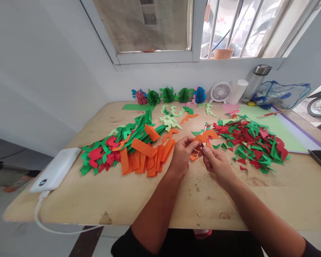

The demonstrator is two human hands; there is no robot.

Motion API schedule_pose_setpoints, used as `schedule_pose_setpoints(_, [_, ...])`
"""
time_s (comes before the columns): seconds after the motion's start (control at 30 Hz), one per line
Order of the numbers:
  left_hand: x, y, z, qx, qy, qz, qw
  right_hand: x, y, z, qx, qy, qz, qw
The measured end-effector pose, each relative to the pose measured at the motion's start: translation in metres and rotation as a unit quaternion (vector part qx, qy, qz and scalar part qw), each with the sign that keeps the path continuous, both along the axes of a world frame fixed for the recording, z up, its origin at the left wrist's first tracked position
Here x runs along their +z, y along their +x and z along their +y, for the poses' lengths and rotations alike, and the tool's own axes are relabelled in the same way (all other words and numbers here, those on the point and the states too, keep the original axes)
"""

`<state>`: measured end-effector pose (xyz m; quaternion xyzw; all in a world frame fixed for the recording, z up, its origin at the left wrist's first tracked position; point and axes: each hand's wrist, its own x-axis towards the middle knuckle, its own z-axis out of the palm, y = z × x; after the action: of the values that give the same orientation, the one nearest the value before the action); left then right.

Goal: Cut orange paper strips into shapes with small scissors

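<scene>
Head view: left hand (182, 154) pinches orange paper (210, 135), right hand (217, 162) clasps a dark tool (202, 144). I judge ten o'clock's cutouts (172, 123) finished; nine o'clock's slips (143, 148) remain.

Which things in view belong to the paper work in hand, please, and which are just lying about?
Apparently in the job:
- orange wavy paper in the left hand
- dark tool at the right hand
- orange paper rectangles
- red and green scraps

Apparently lying about:
- fan
- clear bottle
- white device with cable
</scene>
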<state>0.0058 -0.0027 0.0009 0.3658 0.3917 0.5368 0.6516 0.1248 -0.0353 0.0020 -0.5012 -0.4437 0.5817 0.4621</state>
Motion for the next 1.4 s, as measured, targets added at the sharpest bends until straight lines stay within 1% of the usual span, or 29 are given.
schedule_pose_setpoints(0.33, [-0.0013,0.0005,0.0007,-0.002,-0.007,-0.001,1.0,0.0007,-0.0005,-0.0003,0.0,0.011,-0.021,1.0])
schedule_pose_setpoints(1.4, [-0.0018,0.0008,0.001,-0.001,-0.009,-0.001,1.0,0.0005,-0.0005,0.0004,-0.001,0.009,-0.016,1.0])
